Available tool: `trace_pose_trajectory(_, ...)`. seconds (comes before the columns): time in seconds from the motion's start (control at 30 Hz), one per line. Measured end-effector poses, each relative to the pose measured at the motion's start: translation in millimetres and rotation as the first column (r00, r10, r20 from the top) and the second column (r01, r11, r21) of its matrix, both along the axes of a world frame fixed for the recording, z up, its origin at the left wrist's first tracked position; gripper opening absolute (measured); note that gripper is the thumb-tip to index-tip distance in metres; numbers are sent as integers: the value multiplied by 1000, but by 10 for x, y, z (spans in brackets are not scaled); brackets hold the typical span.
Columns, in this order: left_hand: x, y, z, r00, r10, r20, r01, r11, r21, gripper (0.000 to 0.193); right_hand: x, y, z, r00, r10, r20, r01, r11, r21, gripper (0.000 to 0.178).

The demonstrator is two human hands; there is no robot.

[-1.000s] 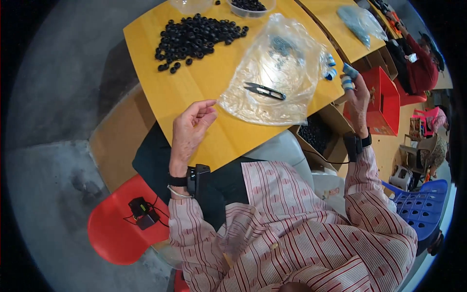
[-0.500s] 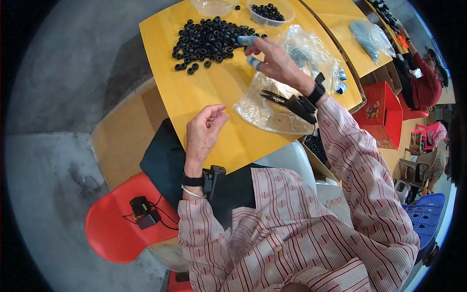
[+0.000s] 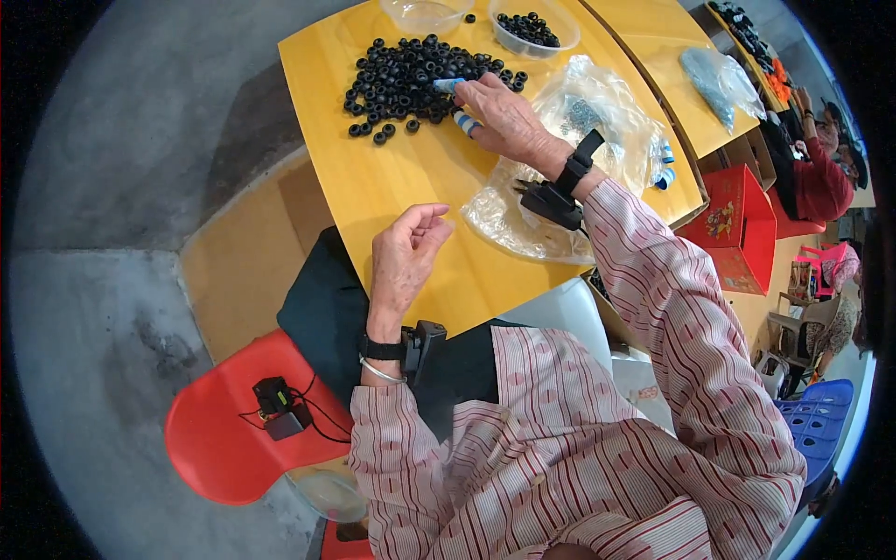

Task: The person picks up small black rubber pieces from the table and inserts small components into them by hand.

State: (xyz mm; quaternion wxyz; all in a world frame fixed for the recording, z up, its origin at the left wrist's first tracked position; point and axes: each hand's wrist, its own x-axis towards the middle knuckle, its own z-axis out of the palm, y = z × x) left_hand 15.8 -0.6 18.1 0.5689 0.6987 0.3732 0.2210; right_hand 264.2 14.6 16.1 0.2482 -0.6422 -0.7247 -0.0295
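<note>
My right hand (image 3: 509, 121) is over the near right side of a heap of small black rings (image 3: 401, 79) on the yellow table. Blue-and-white bands wrap its thumb and a finger. The banded fingertip touches the rings, and the thumb stays apart from it; I see nothing held between them. Beside the table's near edge, my left hand (image 3: 406, 252) is loosely closed, fingers curled toward the thumb. Whatever it may hold is hidden. A clear plastic bag (image 3: 532, 229) lies under my right wrist. On it are dark pointed scissor-like blades (image 3: 525, 186), mostly covered by the wrist device.
A clear bowl of black rings (image 3: 541, 47) stands beyond the heap, beside another clear bowl (image 3: 425, 11). Striped blue-white pieces (image 3: 665, 163) sit by the table's right edge. A red box (image 3: 737, 233) is to the right, a red chair (image 3: 215, 420) to the left. Another person (image 3: 826, 177) sits far right.
My right hand has moved left and slightly nearer, its banded fingertip now among the rings. The left hand keeps its curled shape. The whole view has shifted slightly.
</note>
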Motion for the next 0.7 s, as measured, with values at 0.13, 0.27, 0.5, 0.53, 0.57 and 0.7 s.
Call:
trace_pose_trajectory(0.13,12,-5,8,1000,-6,-10,6,1000,6,25,5,5,19,1000,10,24,-10,1000,-27,28)
trace_pose_trajectory(0.27,10,-4,-18,1000,-3,2,3,1000,7,25,20,4,-37,998,-15,68,16,1000,-23,25)
trace_pose_trajectory(0.5,-6,36,-113,985,90,146,-80,994,-68,27,-163,-234,75,965,59,-257,-75,996,-54,22)
trace_pose_trajectory(0.53,-10,38,-125,985,97,141,-88,994,-72,27,-223,-279,110,947,49,-317,-82,992,-91,26)
trace_pose_trajectory(0.57,-4,34,-130,980,111,167,-98,992,-80,28,-286,-330,182,946,53,-321,-87,992,-94,26)
trace_pose_trajectory(0.7,20,6,-81,938,184,295,-145,978,-148,29,-467,-469,261,691,-47,-721,-238,927,-289,42)
